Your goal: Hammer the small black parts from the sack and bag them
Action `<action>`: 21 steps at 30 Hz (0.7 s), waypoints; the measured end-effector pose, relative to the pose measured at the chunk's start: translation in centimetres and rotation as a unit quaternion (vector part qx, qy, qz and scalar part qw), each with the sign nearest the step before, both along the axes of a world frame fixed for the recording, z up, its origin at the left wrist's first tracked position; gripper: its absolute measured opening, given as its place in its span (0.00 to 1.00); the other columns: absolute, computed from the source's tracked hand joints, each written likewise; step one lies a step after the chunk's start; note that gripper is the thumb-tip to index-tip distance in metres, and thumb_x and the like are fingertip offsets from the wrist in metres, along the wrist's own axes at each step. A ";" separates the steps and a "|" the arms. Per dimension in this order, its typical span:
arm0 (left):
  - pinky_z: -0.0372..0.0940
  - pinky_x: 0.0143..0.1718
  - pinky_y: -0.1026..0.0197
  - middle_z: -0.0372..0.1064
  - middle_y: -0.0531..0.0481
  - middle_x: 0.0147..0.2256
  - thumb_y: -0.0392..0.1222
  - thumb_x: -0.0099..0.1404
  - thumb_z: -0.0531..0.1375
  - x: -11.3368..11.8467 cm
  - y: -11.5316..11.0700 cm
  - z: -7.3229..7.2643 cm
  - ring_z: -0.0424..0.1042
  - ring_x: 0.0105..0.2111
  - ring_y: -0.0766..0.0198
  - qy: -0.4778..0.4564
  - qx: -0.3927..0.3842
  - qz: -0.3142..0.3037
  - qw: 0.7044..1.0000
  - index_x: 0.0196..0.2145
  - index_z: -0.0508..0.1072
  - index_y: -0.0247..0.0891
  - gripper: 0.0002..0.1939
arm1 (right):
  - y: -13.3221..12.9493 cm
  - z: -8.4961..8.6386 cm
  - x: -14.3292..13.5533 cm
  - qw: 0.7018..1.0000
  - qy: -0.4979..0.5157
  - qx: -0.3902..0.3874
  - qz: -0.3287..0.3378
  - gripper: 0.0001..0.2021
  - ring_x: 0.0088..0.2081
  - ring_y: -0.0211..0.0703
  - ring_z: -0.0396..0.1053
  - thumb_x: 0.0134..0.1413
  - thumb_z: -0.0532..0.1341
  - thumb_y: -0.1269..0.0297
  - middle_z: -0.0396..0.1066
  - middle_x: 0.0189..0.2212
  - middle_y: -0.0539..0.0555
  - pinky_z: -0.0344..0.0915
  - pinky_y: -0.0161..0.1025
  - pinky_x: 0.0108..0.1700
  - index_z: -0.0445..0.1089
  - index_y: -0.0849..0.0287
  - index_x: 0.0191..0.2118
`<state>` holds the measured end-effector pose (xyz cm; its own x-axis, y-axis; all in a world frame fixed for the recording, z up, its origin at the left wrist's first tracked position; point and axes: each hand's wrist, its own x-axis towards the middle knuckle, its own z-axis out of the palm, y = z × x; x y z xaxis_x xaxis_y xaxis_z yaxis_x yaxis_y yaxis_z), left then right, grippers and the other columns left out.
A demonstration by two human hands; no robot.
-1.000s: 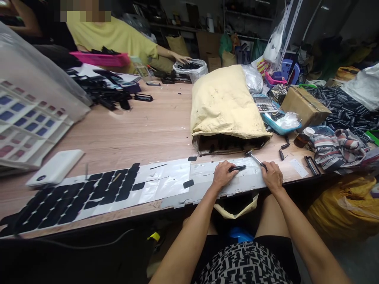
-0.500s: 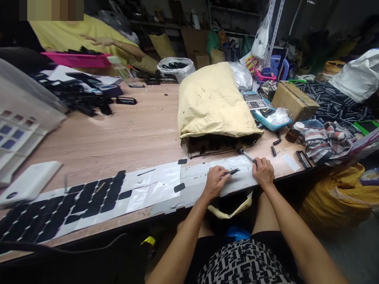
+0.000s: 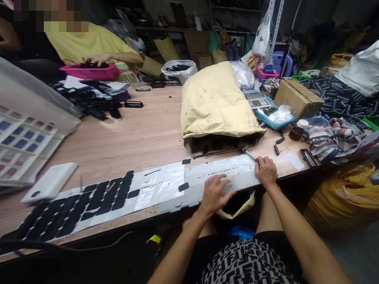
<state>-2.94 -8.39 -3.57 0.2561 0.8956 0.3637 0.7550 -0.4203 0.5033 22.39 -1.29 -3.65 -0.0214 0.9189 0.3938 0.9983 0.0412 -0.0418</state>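
My right hand point(image 3: 266, 172) is closed round the handle of a small hammer point(image 3: 251, 154), whose metal head rests near the mouth of a big pale-yellow sack point(image 3: 217, 102). Dark pieces show dimly inside that sack, which lies on its side. My left hand point(image 3: 215, 193) hovers at the table's front edge, fingers curled and thumb spread away from them, with nothing seen in it. Beneath both hands lies a white board point(image 3: 195, 183) covered in clear film. Below the edge, between my legs, hangs the open mouth of another yellow sack point(image 3: 238, 211).
Rows of black rounded pads point(image 3: 97, 201) lie on white sheets to the left, near a white box point(image 3: 50, 183). On the right are a blue tray point(image 3: 275, 121), a calculator point(image 3: 256, 100), a cardboard box point(image 3: 297, 96) and a brown bottle point(image 3: 297, 132). Across the table, a co-worker's hand reaches into a pink basket point(image 3: 91, 72).
The slim dark piece has left my left hand, whose fingers have opened and moved slightly toward me. My right hand keeps the hammer. The co-worker's hand has gone down into the pink basket.
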 end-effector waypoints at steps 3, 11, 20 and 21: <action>0.65 0.52 0.49 0.73 0.42 0.43 0.48 0.68 0.58 -1.7 6.4 1.3 0.70 0.46 0.51 -0.050 -0.014 0.167 0.985 0.42 0.75 0.39 0.12 | 0.0 0.0 0.0 1.000 0.001 -0.006 -0.002 0.12 0.41 0.49 0.59 0.62 0.57 0.63 0.67 0.40 0.57 0.51 0.41 0.40 0.70 0.57 0.49; 0.67 0.44 0.43 0.71 0.29 0.46 0.49 0.61 0.63 -4.8 16.3 1.2 0.71 0.46 0.37 0.035 -0.197 0.357 0.912 0.40 0.77 0.31 0.17 | -0.2 -0.1 -0.1 1.000 0.003 -0.009 -0.006 0.10 0.42 0.49 0.58 0.61 0.57 0.63 0.67 0.40 0.56 0.51 0.41 0.40 0.70 0.56 0.47; 0.64 0.45 0.56 0.74 0.48 0.38 0.46 0.62 0.65 -2.0 10.6 -1.1 0.70 0.41 0.57 -0.051 -0.125 0.030 0.990 0.42 0.80 0.41 0.11 | -0.1 -0.1 -0.1 1.000 0.002 -0.013 -0.007 0.11 0.42 0.49 0.58 0.61 0.57 0.63 0.67 0.40 0.57 0.51 0.41 0.40 0.70 0.56 0.48; 0.64 0.46 0.56 0.74 0.49 0.37 0.46 0.62 0.65 -1.3 9.8 -1.4 0.70 0.41 0.57 -0.051 -0.125 0.004 0.991 0.41 0.80 0.42 0.11 | -0.1 0.0 -0.1 1.000 0.002 -0.015 -0.007 0.11 0.42 0.49 0.58 0.62 0.57 0.63 0.67 0.40 0.57 0.51 0.41 0.40 0.70 0.57 0.48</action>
